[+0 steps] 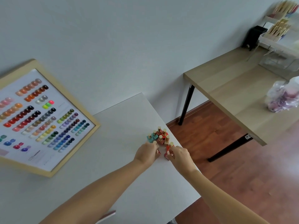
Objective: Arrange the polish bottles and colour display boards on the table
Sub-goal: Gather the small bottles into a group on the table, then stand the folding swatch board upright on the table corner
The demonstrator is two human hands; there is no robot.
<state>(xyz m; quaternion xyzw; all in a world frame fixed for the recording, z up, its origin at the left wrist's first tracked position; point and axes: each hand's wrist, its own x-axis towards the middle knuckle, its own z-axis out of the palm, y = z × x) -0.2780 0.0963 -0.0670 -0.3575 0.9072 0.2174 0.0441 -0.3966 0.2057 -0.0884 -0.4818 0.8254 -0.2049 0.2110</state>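
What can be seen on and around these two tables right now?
polish bottles: a small cluster, exact count unclear, red and teal with gold caps, near white table's far right edge
colour display board: one, wood-framed, many colour swatches, left on white table
white table: one, foreground
wooden table: one, black legs, right
plastic bag: one, clear, on wooden table
racks: blurred, far right
left hand: holding a bottle
right hand: holding a red bottle
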